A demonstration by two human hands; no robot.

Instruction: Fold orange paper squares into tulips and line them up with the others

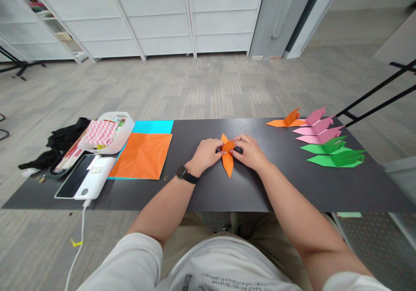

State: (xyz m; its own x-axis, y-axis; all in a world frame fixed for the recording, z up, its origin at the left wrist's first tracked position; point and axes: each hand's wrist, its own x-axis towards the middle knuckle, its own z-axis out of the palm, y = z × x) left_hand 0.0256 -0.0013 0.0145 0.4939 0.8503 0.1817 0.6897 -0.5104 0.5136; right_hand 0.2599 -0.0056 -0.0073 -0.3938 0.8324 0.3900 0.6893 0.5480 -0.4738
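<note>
I hold the orange folded paper (228, 167) with both hands: my left hand (208, 153) and my right hand (251, 151) grasp it from two sides, with fingers near its middle. It is between the far edge and the near edge of the table (208, 197). Folded paper figures (320, 138) stand near the right edge; an orange sheet (141, 156) lies toward the left edge.

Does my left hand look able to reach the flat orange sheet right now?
Likely yes: nothing seems to stand between the left hand and the orange sheet, though that hand may first need to release the folded orange paper.
</note>
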